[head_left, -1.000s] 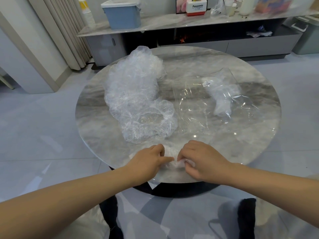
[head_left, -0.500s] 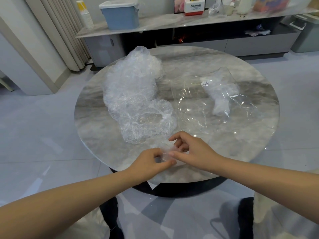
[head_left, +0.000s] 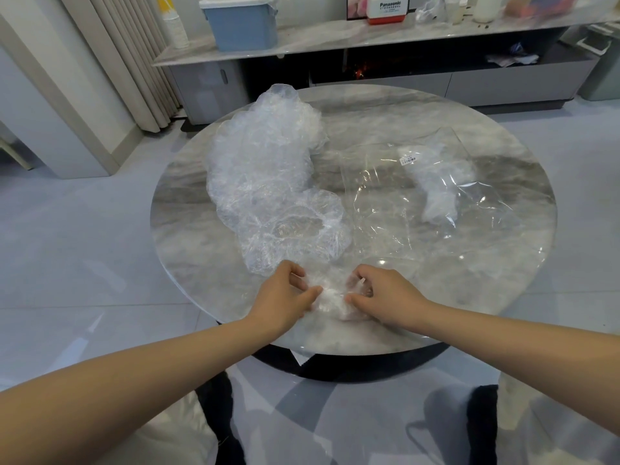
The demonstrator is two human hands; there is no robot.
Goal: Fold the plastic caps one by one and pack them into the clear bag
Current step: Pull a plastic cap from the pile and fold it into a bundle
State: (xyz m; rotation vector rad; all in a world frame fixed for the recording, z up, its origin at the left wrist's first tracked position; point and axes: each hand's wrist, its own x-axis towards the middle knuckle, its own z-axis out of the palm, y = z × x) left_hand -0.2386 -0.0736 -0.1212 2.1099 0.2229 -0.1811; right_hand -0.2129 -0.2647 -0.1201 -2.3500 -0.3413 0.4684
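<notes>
My left hand (head_left: 283, 297) and right hand (head_left: 385, 297) each have a grip on the same cap (head_left: 332, 295), a crumpled wad of thin clear plastic bunched between them at the near edge of the counter (head_left: 188, 209). My left thumb and curled fingers pinch its left side; my right thumb presses in from the front while the right fingers curl over the far side. The cap rests on the counter, touching both hands. Just beyond my left hand lies the pile (head_left: 268, 176) of unfolded caps, a long heap of wrinkled film running away from me along the left half of the counter, its nearest edge close to my knuckles. To the right of the pile the bag (head_left: 432, 199) lies flat, with a small white sticker near its far end and a clump of packed caps (head_left: 439, 189) inside. Past the counter stands a low cabinet (head_left: 503, 78) with a blue box (head_left: 241, 25) on top.
</notes>
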